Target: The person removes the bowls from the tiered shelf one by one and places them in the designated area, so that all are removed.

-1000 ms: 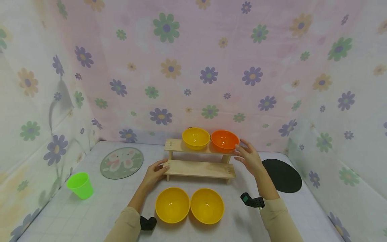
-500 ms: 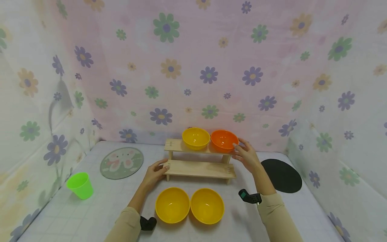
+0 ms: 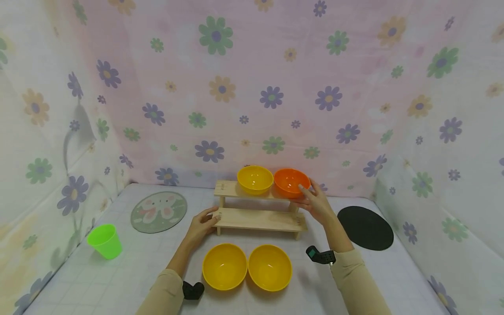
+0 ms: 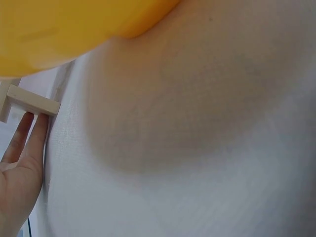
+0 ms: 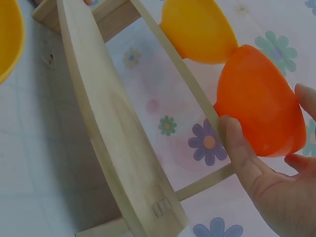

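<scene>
A two-step wooden stand [image 3: 257, 220] bears a yellow bowl [image 3: 255, 180] and an orange bowl [image 3: 290, 183] on its upper step. My left hand [image 3: 201, 227] holds the left end of the lower step; in the left wrist view, fingers [image 4: 37, 136] lie against the stand's leg. At the right end, my right hand [image 3: 318, 205] grips the orange bowl, thumb at its front and fingers round its right side. The right wrist view shows the orange bowl [image 5: 259, 103] between the digits, rim against the yellow one. Two more yellow bowls [image 3: 225, 267] stand side by side before the stand.
To the left are a green cup [image 3: 105, 242] and a round rabbit-patterned mat [image 3: 159, 212]. A dark round mat [image 3: 365, 228] lies at right. Flowered cloth walls [image 3: 252, 87] enclose the white table on the back and both sides.
My right hand has moved left and closed in round the orange bowl, which has shifted slightly left towards the yellow bowl. My left hand has stayed at the stand's end.
</scene>
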Demonstrator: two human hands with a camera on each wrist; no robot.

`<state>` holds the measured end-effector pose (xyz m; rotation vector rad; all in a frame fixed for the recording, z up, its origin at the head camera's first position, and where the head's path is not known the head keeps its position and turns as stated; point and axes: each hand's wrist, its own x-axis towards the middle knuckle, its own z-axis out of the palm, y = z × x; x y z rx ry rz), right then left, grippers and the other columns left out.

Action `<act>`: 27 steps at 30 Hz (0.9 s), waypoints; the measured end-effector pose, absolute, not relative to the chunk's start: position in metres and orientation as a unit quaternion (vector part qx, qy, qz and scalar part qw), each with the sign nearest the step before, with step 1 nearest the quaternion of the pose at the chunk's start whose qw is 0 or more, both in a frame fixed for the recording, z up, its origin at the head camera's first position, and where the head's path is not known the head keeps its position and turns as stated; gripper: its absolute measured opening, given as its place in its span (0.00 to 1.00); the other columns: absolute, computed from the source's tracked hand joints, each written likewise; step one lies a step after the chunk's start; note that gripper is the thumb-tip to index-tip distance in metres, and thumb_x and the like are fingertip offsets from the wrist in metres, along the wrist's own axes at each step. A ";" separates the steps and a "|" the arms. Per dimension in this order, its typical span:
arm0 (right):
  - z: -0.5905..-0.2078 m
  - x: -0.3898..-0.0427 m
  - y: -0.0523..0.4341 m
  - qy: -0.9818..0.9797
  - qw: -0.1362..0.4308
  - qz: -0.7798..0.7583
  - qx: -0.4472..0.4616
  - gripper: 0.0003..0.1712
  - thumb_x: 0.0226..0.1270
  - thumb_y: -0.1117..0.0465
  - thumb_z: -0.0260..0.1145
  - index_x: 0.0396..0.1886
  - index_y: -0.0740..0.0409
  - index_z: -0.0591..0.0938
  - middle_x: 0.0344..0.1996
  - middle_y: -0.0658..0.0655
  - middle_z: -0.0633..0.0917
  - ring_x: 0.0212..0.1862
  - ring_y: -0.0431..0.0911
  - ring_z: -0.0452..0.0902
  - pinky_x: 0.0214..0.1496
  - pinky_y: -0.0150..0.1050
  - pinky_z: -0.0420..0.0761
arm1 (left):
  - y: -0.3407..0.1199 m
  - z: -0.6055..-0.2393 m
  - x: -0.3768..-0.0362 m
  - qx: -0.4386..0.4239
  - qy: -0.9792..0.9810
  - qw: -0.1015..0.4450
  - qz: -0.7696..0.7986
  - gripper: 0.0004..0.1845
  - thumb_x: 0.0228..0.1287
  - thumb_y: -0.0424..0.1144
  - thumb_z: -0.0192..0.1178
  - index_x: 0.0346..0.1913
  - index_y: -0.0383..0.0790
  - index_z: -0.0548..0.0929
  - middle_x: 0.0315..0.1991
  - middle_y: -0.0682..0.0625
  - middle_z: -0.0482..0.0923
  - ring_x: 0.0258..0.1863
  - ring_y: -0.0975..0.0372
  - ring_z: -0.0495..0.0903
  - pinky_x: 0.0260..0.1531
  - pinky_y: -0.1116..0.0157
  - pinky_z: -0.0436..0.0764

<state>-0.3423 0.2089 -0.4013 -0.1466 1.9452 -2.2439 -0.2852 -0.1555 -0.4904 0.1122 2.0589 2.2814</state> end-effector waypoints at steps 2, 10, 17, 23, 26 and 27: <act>-0.402 -0.342 0.206 0.645 0.083 -0.758 -0.052 0.44 0.71 0.54 0.57 0.76 0.49 0.42 0.67 0.72 0.56 0.38 0.46 0.84 0.50 0.46 0.78 | -0.156 -0.499 -0.290 0.037 0.670 0.027 0.741 0.26 0.65 0.32 0.57 0.65 0.30 0.66 0.58 0.28 0.69 0.47 0.54 0.78 0.49 0.56 0.79; -0.400 -0.339 0.204 0.623 0.081 -0.776 -0.050 0.43 0.72 0.61 0.55 0.76 0.48 0.40 0.67 0.72 0.55 0.38 0.47 0.84 0.47 0.43 0.80 | -0.156 -0.514 -0.299 0.031 0.668 0.010 0.744 0.26 0.64 0.34 0.60 0.64 0.33 0.69 0.57 0.29 0.70 0.47 0.53 0.79 0.47 0.58 0.80; -0.399 -0.333 0.207 0.622 0.081 -0.777 -0.050 0.44 0.72 0.65 0.53 0.76 0.49 0.36 0.69 0.72 0.50 0.39 0.46 0.83 0.55 0.50 0.72 | -0.155 -0.514 -0.298 0.026 0.660 0.013 0.751 0.26 0.64 0.33 0.60 0.64 0.33 0.70 0.56 0.30 0.71 0.45 0.55 0.79 0.46 0.60 0.80; -0.397 -0.325 0.211 0.629 0.079 -0.772 -0.049 0.44 0.72 0.64 0.54 0.76 0.48 0.38 0.67 0.72 0.53 0.40 0.47 0.83 0.56 0.51 0.71 | -0.155 -0.512 -0.298 0.020 0.656 0.013 0.754 0.26 0.64 0.33 0.60 0.64 0.32 0.69 0.56 0.30 0.71 0.44 0.56 0.79 0.46 0.60 0.80; -0.396 -0.321 0.213 0.636 0.078 -0.766 -0.054 0.44 0.72 0.63 0.55 0.76 0.48 0.38 0.68 0.71 0.51 0.40 0.46 0.82 0.54 0.49 0.74 | -0.154 -0.512 -0.298 0.021 0.652 0.015 0.757 0.27 0.64 0.32 0.59 0.65 0.32 0.68 0.57 0.30 0.71 0.44 0.56 0.79 0.46 0.60 0.80; -0.396 -0.320 0.214 0.637 0.079 -0.765 -0.056 0.45 0.72 0.63 0.55 0.76 0.48 0.38 0.69 0.71 0.50 0.40 0.46 0.82 0.54 0.48 0.74 | -0.154 -0.511 -0.298 0.021 0.651 0.016 0.758 0.27 0.64 0.32 0.59 0.65 0.32 0.68 0.57 0.30 0.71 0.44 0.56 0.79 0.47 0.60 0.80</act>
